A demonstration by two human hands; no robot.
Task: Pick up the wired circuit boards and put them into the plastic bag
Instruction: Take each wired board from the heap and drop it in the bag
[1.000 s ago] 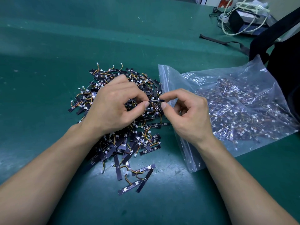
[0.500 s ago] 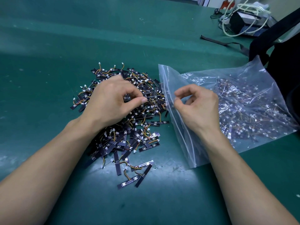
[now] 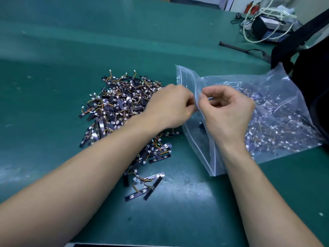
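**Bag part filled, big pile left to move**

Both hands meet at the mouth of the plastic bag (image 3: pixel 277 104), near the middle of the surface (image 3: pixel 53 50). The right hand (image 3: pixel 227 113) has its fingers curled, and thumb and forefinger appear to pinch the upper lip of the bag and lift it, so the mouth gapes toward the left hand. The left hand (image 3: pixel 170 106) is drawn into a loose fist with its fingertips right at that lip. It is blurred, so I cannot tell whether it grips a board, the plastic or nothing. Both forearms reach in from the near edge, the left one crossing over the near part of the pile.

A dark piece lies just inside the mouth, under the right hand; it looks like a board that has gone in. Deeper in, the bag holds a wide scatter of wired boards, spread flat toward the right edge of the surface.

Much is left. The pile of circuit boards (image 3: pixel 117 106) sits just to the left of the bag, thick and tangled with orange and yellow wires. A few loose boards (image 3: pixel 146 188) lie apart from it toward the near edge. By my estimate the job is roughly half done.

A black backpack (image 3: pixel 313 82) rests at the right edge, and a black box with white cables (image 3: pixel 263 27) stands at the far right corner.
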